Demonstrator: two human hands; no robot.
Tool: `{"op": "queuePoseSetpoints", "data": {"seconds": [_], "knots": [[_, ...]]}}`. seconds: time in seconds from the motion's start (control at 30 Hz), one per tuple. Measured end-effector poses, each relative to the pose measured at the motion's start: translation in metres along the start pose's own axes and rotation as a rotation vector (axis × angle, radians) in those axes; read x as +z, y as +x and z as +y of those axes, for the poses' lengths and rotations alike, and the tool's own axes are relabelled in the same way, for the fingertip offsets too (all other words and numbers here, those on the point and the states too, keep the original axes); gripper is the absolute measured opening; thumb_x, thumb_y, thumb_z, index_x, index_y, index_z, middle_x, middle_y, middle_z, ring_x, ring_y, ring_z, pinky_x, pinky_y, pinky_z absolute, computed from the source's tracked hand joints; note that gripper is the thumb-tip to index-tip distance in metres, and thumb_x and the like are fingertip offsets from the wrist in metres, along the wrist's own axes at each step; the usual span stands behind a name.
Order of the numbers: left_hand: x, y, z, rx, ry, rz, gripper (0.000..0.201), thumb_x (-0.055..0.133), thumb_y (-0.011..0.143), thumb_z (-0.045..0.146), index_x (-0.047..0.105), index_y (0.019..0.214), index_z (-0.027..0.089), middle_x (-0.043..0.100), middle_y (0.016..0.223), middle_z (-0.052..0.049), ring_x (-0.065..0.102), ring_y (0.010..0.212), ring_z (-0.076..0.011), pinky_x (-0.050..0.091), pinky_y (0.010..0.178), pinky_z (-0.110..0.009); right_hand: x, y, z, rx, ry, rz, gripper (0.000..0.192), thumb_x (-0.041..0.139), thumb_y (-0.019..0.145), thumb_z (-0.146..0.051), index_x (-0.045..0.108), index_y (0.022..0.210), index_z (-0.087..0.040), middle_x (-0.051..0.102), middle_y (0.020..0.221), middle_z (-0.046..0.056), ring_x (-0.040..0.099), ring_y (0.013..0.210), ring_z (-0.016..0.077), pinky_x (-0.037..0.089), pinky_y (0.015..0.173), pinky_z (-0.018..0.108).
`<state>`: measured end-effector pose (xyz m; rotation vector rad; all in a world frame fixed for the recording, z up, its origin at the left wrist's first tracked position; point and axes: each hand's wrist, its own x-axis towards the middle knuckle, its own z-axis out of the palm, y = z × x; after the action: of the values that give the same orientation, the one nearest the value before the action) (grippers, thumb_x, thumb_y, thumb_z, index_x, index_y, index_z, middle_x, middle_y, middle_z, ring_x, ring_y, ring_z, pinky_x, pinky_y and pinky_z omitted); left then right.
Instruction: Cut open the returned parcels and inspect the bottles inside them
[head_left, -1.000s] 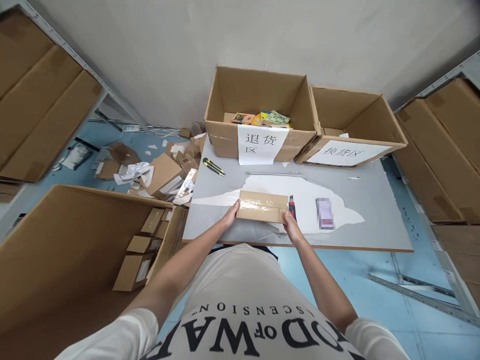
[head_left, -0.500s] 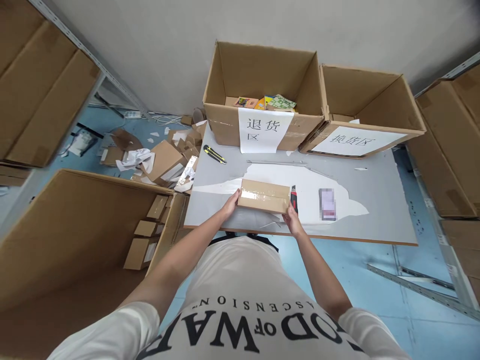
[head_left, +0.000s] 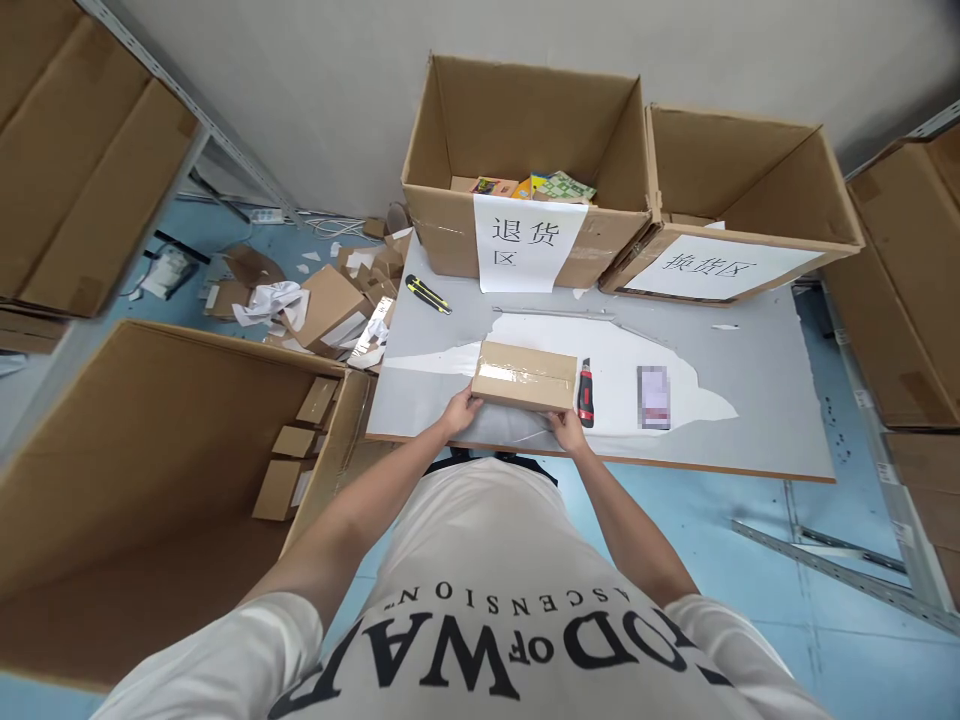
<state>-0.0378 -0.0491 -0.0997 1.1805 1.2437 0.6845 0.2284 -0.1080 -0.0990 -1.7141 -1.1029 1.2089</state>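
Note:
A small brown cardboard box (head_left: 525, 377), sealed with clear tape, is over the front part of the table in front of me. My left hand (head_left: 460, 411) grips its near left corner. At the near edge, toward the right, my right hand (head_left: 567, 430) holds it too, with the fingertips partly hidden by the box. A red and black utility knife (head_left: 586, 393) lies just right of the box. Farther right is a phone-like flat object (head_left: 653, 398), blurred out. A yellow and black utility knife (head_left: 428, 294) rests near the table's back left corner.
Two large labelled cartons stand at the back, the left carton (head_left: 442, 235) with colourful packages inside and the right carton (head_left: 757, 265). Left of the table, a big open carton (head_left: 187, 350) contains several small boxes. Cardboard scraps (head_left: 330, 305) lie on the floor behind it.
My right hand has shifted left along the box's near edge, away from its right end. The box has tilted slightly, showing more of its near side. The camera view has moved a little.

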Motion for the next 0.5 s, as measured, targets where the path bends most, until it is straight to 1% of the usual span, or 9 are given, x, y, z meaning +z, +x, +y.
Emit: {"op": "queuePoseSetpoints", "data": {"seconds": [0.1, 0.23, 0.3, 0.4, 0.5], "knots": [[-0.001, -0.004, 0.006, 0.009, 0.031, 0.021, 0.045, 0.061, 0.073, 0.046, 0.063, 0.106, 0.015, 0.067, 0.109, -0.012, 0.052, 0.118, -0.0317, 0.034, 0.105, -0.049, -0.004, 0.003, -0.007, 0.0, -0.079, 0.022, 0.048, 0.056, 0.074, -0.047, 0.057, 0.112, -0.016, 0.066, 0.099, 0.011, 0.058, 0.092, 0.0289, 0.04, 0.092, 0.052], [-0.01, -0.01, 0.018, 0.052, 0.083, 0.053, 0.047, 0.055, 0.079, 0.048, 0.063, 0.11, 0.014, 0.067, 0.11, -0.01, 0.058, 0.108, -0.0292, 0.041, 0.099, -0.044, -0.011, 0.008, -0.022, -0.12, -0.123, -0.007, 0.045, 0.051, 0.08, -0.05, 0.059, 0.112, -0.019, 0.064, 0.105, 0.01, 0.056, 0.093, 0.0266, 0.043, 0.089, 0.044], [-0.013, -0.009, 0.024, 0.062, 0.119, 0.072, 0.047, 0.051, 0.082, 0.049, 0.064, 0.11, 0.013, 0.068, 0.108, -0.009, 0.06, 0.103, -0.0285, 0.044, 0.094, -0.042, -0.013, 0.01, -0.03, -0.141, -0.155, 0.011, 0.046, 0.049, 0.081, -0.052, 0.061, 0.111, -0.02, 0.065, 0.103, 0.01, 0.055, 0.093, 0.0264, 0.043, 0.088, 0.042], [-0.014, -0.006, 0.029, 0.04, 0.158, 0.096, 0.047, 0.051, 0.082, 0.05, 0.066, 0.109, 0.014, 0.07, 0.104, -0.007, 0.061, 0.1, -0.0278, 0.046, 0.091, -0.041, -0.014, 0.013, -0.039, -0.116, -0.279, 0.041, 0.05, 0.042, 0.084, -0.056, 0.062, 0.112, -0.019, 0.067, 0.097, 0.01, 0.058, 0.087, 0.0253, 0.045, 0.081, 0.039], [-0.012, -0.002, 0.029, 0.036, 0.128, 0.077, 0.05, 0.054, 0.081, 0.049, 0.063, 0.116, 0.015, 0.069, 0.11, -0.007, 0.06, 0.104, -0.0276, 0.046, 0.093, -0.04, -0.016, 0.016, -0.044, -0.058, -0.401, 0.038, 0.053, 0.034, 0.088, -0.057, 0.063, 0.11, -0.018, 0.068, 0.093, 0.01, 0.061, 0.081, 0.0239, 0.046, 0.075, 0.035]]}}
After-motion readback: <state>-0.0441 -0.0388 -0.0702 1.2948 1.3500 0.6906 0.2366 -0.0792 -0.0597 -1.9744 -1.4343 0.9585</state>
